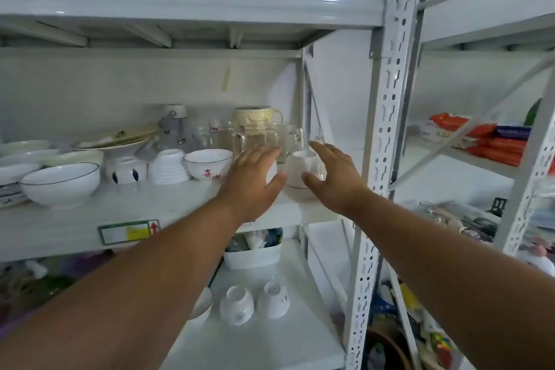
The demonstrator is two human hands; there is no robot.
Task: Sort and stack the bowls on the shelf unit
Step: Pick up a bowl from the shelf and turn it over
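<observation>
The left hand [252,173] rests loose-fingered on an upturned white ceramic bowl [272,172] and the right hand [333,180] spreads uncurled beside a second white bowl [295,171], so either may knock the clear glass mugs [255,135] just behind.

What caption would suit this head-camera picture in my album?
A person's left hand and right hand reach toward small white ceramic bowls on a white metal shelf.

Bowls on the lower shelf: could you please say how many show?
3. The left inverted bowl and right inverted bowl stand side by side; an upright bowl left of them is partly hidden by the left forearm. Others may be hidden.
</observation>
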